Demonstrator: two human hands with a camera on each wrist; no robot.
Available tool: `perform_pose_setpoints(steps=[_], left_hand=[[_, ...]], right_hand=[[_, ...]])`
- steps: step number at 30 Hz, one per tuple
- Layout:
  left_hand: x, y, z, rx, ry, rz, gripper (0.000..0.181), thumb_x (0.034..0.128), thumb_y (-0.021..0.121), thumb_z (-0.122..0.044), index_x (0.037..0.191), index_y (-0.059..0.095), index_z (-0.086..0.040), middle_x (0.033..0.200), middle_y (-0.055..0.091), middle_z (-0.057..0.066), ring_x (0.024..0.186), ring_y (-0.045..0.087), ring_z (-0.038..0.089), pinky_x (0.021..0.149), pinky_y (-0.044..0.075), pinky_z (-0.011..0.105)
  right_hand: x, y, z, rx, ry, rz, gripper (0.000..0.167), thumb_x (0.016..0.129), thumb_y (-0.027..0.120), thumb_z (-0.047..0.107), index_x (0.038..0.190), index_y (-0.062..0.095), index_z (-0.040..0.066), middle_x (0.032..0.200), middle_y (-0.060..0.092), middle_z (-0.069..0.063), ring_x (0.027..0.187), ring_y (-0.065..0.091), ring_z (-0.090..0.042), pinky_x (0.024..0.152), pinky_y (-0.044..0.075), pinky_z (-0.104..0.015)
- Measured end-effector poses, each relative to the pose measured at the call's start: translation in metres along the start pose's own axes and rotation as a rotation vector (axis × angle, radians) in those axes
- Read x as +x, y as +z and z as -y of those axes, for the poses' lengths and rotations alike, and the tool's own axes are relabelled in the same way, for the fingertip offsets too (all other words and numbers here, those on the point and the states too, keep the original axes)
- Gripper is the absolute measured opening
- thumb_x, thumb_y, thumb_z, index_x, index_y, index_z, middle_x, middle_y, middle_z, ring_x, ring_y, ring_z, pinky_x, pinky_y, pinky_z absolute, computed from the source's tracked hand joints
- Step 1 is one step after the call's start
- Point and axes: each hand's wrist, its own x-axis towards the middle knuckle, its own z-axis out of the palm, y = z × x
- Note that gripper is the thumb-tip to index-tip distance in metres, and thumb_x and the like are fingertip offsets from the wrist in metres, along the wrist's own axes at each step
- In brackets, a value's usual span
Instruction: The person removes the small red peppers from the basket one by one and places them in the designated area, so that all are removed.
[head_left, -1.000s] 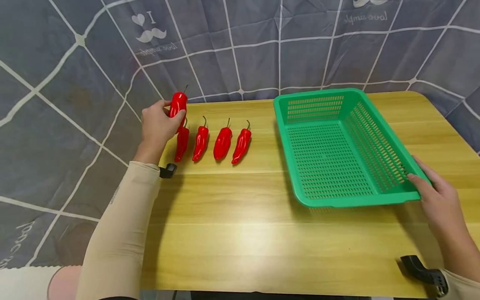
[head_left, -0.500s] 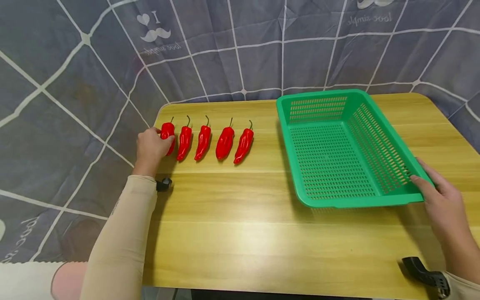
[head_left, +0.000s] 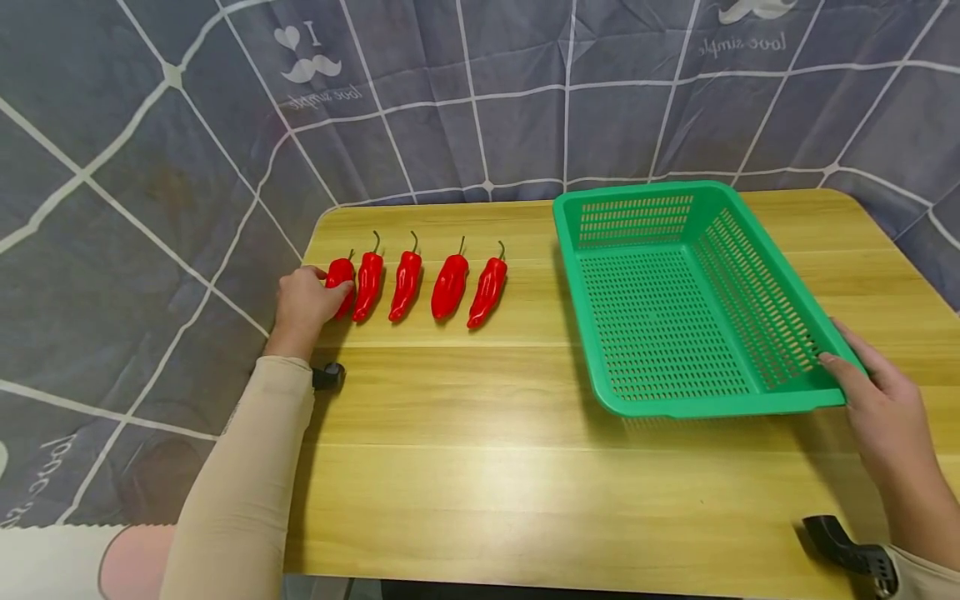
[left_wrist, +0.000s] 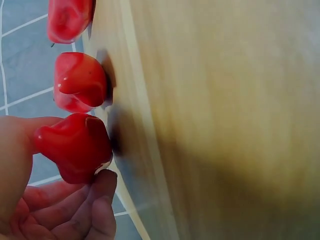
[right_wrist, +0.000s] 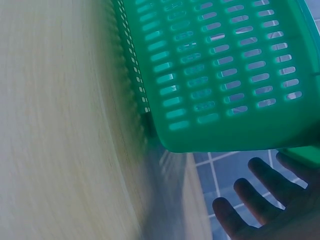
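At the left end of a row of red peppers, my left hand pinches a red pepper between thumb and fingers. In the left wrist view that pepper is low, close to the tabletop, its tip toward the camera. Right beside it lies another red pepper, stem pointing away. My right hand holds the near right corner of a green plastic basket, thumb over the rim. Its other fingers are spread outside the basket wall in the right wrist view. Nothing lies in the basket.
Further right in the row lie a third pepper, a wide one and another, all with stems toward the back. They rest on a wooden table. A grey checked cloth hangs behind and at the left.
My left hand has brought its pepper down from above the row to the left end, then shifted it slightly right and nearer me. The right hand and basket stay put.
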Motion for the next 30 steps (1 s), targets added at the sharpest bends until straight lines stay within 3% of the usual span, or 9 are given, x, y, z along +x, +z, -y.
perform_pose_setpoints(steps=[5, 11, 18, 22, 25, 30], left_hand=[[0.0, 0.001, -0.002, 0.022, 0.007, 0.019, 0.061, 0.0941, 0.063, -0.04, 0.129, 0.057, 0.01, 0.125, 0.06, 0.031, 0.112, 0.055, 0.046, 0.097, 0.047, 0.052], [-0.003, -0.002, -0.001, 0.033, -0.013, 0.024, 0.066, 0.0962, 0.057, -0.046, 0.132, 0.054, 0.01, 0.127, 0.058, 0.032, 0.11, 0.055, 0.047, 0.095, 0.048, 0.054], [-0.009, -0.013, -0.005, 0.041, 0.025, -0.04, 0.07, 0.0959, 0.055, -0.052, 0.132, 0.056, 0.008, 0.126, 0.059, 0.032, 0.107, 0.057, 0.05, 0.092, 0.049, 0.056], [-0.014, -0.019, -0.012, 0.035, 0.064, -0.106, 0.072, 0.0955, 0.053, -0.055, 0.132, 0.056, 0.007, 0.124, 0.061, 0.032, 0.105, 0.058, 0.051, 0.09, 0.05, 0.059], [-0.021, -0.024, -0.022, 0.046, 0.102, -0.138, 0.075, 0.0955, 0.05, -0.059, 0.134, 0.054, 0.006, 0.123, 0.062, 0.03, 0.104, 0.059, 0.05, 0.087, 0.05, 0.059], [-0.039, -0.034, -0.05, 0.027, 0.24, -0.233, 0.07, 0.0972, 0.052, -0.055, 0.134, 0.056, 0.004, 0.123, 0.064, 0.026, 0.103, 0.062, 0.046, 0.086, 0.051, 0.058]], right_hand=[[0.001, -0.001, -0.001, -0.014, 0.0, -0.004, 0.055, 0.106, 0.05, 0.031, 0.158, 0.032, 0.026, 0.153, 0.038, 0.006, 0.097, 0.045, 0.009, 0.073, 0.035, -0.004], [0.001, -0.001, -0.003, 0.007, 0.005, -0.004, 0.055, 0.105, 0.051, 0.031, 0.157, 0.034, 0.027, 0.15, 0.04, 0.009, 0.097, 0.045, 0.008, 0.074, 0.034, -0.004], [0.001, -0.001, -0.002, 0.007, -0.003, -0.006, 0.054, 0.106, 0.051, 0.03, 0.157, 0.034, 0.026, 0.151, 0.04, 0.008, 0.097, 0.045, 0.008, 0.073, 0.035, -0.004], [0.002, -0.001, -0.002, -0.006, -0.003, -0.003, 0.055, 0.106, 0.051, 0.031, 0.157, 0.033, 0.026, 0.152, 0.039, 0.008, 0.097, 0.045, 0.008, 0.073, 0.036, -0.004], [0.002, -0.002, -0.002, -0.026, -0.004, 0.008, 0.055, 0.106, 0.05, 0.033, 0.158, 0.032, 0.028, 0.155, 0.035, 0.009, 0.108, 0.046, 0.004, 0.075, 0.036, -0.004], [0.002, -0.004, -0.002, -0.114, -0.008, 0.031, 0.055, 0.106, 0.047, 0.036, 0.158, 0.027, 0.035, 0.162, 0.026, 0.001, 0.118, 0.044, -0.002, 0.081, 0.033, -0.004]])
